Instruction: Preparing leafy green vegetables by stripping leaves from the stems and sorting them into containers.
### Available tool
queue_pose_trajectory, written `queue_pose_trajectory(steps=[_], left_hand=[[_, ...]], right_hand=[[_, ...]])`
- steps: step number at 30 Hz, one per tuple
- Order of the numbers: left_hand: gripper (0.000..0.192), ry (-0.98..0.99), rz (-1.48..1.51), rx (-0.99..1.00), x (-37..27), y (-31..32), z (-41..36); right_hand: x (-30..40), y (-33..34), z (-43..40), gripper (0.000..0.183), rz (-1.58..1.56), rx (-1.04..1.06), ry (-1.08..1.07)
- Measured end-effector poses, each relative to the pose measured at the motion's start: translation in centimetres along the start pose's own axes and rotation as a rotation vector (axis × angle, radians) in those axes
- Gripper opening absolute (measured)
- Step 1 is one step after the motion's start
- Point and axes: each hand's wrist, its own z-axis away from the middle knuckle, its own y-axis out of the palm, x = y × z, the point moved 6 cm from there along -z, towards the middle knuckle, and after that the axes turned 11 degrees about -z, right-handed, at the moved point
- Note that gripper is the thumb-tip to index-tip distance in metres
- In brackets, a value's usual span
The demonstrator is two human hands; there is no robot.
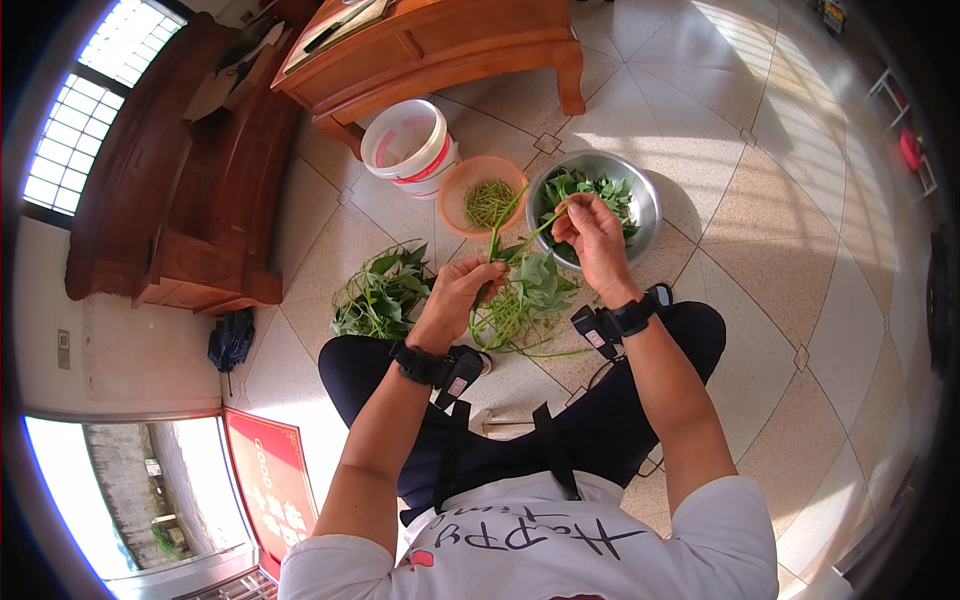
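Note:
Between thumb and fingers, my left hand (460,292) grips a leafy green vine stem (495,238). My right hand (595,238) pinches the end of a thin green stalk (541,229) that runs down toward the left hand. Under the right hand stands a steel basin (649,201) partly filled with green leaves (611,193). An orange plastic bowl (452,196) beside it holds a small pile of short cut stalks (489,204). Below my hands, loose leafy vines (536,289) lie on the floor, and another heap of vines (386,289) is to the left.
A white bucket (409,142) with a red band stands behind the orange bowl. A wooden table (450,49) is beyond it, and a dark wooden cabinet (217,180) lines the left. A folded umbrella (231,341) leans by the wall. My knees flank the vines on the tiled floor (772,300).

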Motion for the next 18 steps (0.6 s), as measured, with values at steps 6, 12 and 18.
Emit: queue_pose_trajectory(steps=[6,12,18], left_hand=[[0.014,0.004,0.010,-0.006,0.2,-0.3,0.0],[0.015,0.001,0.028,-0.008,0.3,-0.5,0.1],[0.014,0.001,0.027,-0.007,0.4,-0.7,0.0]], right_hand=[[0.4,-0.5,-0.2,0.011,-0.020,-0.051,-0.015],[0.3,-1.1,-0.4,0.012,-0.050,-0.067,-0.013],[0.4,-1.7,-0.5,0.012,-0.055,-0.097,-0.020]])
